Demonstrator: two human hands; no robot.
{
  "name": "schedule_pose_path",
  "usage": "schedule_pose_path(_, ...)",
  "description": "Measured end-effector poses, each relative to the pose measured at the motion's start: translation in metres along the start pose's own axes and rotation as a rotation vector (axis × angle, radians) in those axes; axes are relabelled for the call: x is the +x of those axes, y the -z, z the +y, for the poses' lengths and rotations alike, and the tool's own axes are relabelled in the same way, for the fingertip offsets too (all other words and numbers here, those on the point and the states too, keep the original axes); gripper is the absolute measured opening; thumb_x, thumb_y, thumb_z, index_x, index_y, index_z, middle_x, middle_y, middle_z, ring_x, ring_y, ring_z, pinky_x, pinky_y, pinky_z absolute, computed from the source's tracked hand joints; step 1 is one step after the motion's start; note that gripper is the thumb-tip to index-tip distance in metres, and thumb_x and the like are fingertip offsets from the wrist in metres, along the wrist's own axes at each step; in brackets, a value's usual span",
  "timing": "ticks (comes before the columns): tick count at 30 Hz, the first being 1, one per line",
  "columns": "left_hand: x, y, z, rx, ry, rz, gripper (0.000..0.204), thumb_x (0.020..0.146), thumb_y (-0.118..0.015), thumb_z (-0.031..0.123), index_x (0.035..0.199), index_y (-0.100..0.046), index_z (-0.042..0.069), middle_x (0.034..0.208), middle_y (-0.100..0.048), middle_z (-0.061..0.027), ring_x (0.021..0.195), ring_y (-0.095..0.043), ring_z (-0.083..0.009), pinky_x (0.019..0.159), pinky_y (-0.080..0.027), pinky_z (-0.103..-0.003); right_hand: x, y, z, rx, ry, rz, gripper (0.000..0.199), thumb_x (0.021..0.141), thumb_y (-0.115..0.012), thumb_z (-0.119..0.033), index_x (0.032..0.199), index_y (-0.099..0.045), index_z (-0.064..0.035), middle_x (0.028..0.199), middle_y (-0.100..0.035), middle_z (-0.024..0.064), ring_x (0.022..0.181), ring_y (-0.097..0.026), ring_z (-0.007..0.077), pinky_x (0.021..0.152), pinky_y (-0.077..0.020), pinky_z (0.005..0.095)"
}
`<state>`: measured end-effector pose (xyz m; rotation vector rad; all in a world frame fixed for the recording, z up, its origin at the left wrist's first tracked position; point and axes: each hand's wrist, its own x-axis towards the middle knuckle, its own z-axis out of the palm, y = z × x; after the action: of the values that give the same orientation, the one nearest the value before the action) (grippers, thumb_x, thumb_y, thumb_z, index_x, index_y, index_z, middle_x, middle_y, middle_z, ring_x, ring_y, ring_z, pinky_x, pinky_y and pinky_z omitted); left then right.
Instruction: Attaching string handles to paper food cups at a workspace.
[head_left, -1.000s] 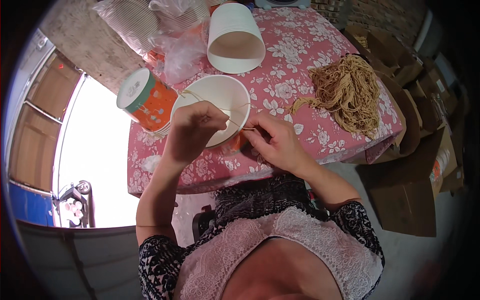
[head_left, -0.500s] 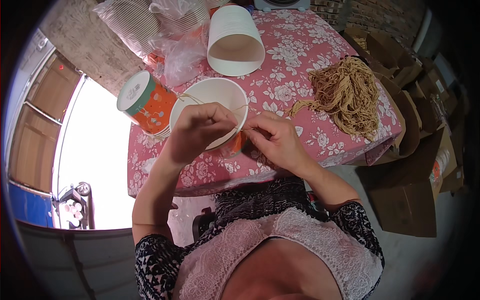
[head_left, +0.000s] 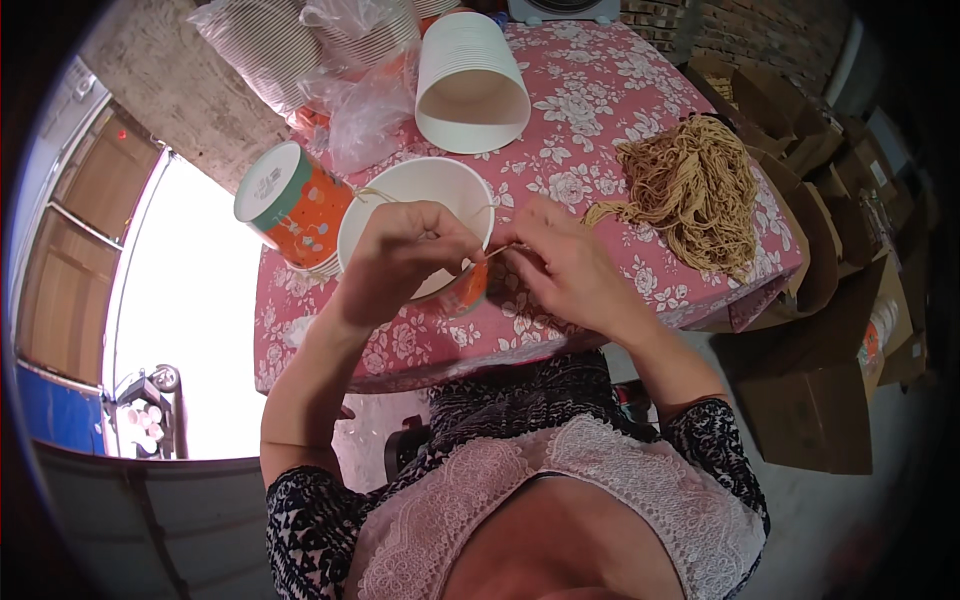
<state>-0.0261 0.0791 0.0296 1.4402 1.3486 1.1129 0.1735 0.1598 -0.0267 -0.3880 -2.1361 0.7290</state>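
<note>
A paper bucket (head_left: 425, 182), white inside and orange outside, stands with its mouth up near the table's front edge. Tan cord (head_left: 377, 193) shows at its far-left rim, and another piece shows at the right rim. Over the bucket's near side, my left hand (head_left: 405, 255) pinches the cord by the right rim. My right hand (head_left: 565, 268), just outside that rim, grips the same cord between thumb and fingers. A short length is stretched between the two hands. The fingers partly hide where the cord meets the bucket.
An orange and green bucket (head_left: 308, 208) sits upside down at left. Behind are a white bucket stack (head_left: 470, 65) on its side and bagged stacks (head_left: 265, 60). A heap of tan cord (head_left: 690, 195) lies right on the flowered tablecloth (head_left: 570, 100). Cardboard boxes (head_left: 810, 410) stand beyond.
My right hand has shifted slightly right and turned, drawing the cord out from the rim. My left hand has barely moved, and the bucket stays in place.
</note>
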Motion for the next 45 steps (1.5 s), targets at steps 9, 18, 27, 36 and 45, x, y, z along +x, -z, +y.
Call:
schedule_pose_path(9,0.003,0.001,0.003,-0.109,0.098,-0.035,0.014,0.085,-0.065,0.008,0.085,-0.063,-0.007,0.077,-0.065,-0.0065,0.067,-0.059,-0.0097,0.06,-0.046,-0.021,0.016,0.029,-0.006,-0.219,0.19,0.03,0.014,0.083,-0.065,-0.002,0.097,-0.062,-0.0038,0.089,-0.055,0.0129,0.077,-0.063,0.0335,0.064,-0.0498,0.0425)
schedule_pose_path(18,0.006,0.003,-0.003,-0.126,0.092,-0.051,0.016,0.086,-0.067,0.01,0.085,-0.064,-0.006,0.077,-0.066,-0.0057,0.068,-0.059,-0.0095,0.063,-0.046,-0.022,-0.001,-0.021,0.022,0.38,-0.412,0.085,0.016,0.097,-0.056,-0.014,0.098,-0.059,0.0021,0.072,-0.062,0.0064,0.065,-0.061,0.0179,0.059,-0.0479,0.0335)
schedule_pose_path(27,0.003,0.006,-0.003,-0.117,0.076,-0.048,0.019,0.085,-0.066,0.013,0.084,-0.065,-0.006,0.077,-0.065,-0.0053,0.07,-0.058,-0.0092,0.065,-0.046,-0.022,0.014,0.0,0.002,0.671,-0.443,0.073,0.022,0.097,-0.06,-0.017,0.081,-0.064,-0.0023,0.067,-0.06,-0.003,0.055,-0.049,0.0021,0.048,-0.0368,0.0197)
schedule_pose_path(36,0.005,0.006,0.0,-0.19,0.106,-0.088,0.018,0.084,-0.065,0.013,0.081,-0.065,-0.005,0.076,-0.063,-0.0041,0.069,-0.056,-0.0087,0.064,-0.043,-0.022,0.041,0.007,-0.012,0.72,-0.343,-0.06,0.018,0.096,-0.059,-0.014,0.085,-0.066,-0.0005,0.069,-0.062,-0.0022,0.062,-0.054,0.0033,0.055,-0.0433,0.0216)
schedule_pose_path(45,0.009,0.001,0.004,-0.221,0.126,-0.182,0.015,0.084,-0.064,0.011,0.088,-0.064,-0.004,0.078,-0.062,-0.0019,0.069,-0.055,-0.0066,0.064,-0.042,-0.021,0.059,0.001,-0.01,0.683,-0.239,-0.149,0.016,0.091,-0.062,-0.01,0.082,-0.067,0.0022,0.07,-0.064,0.001,0.065,-0.057,0.0056,0.058,-0.0463,0.0236)
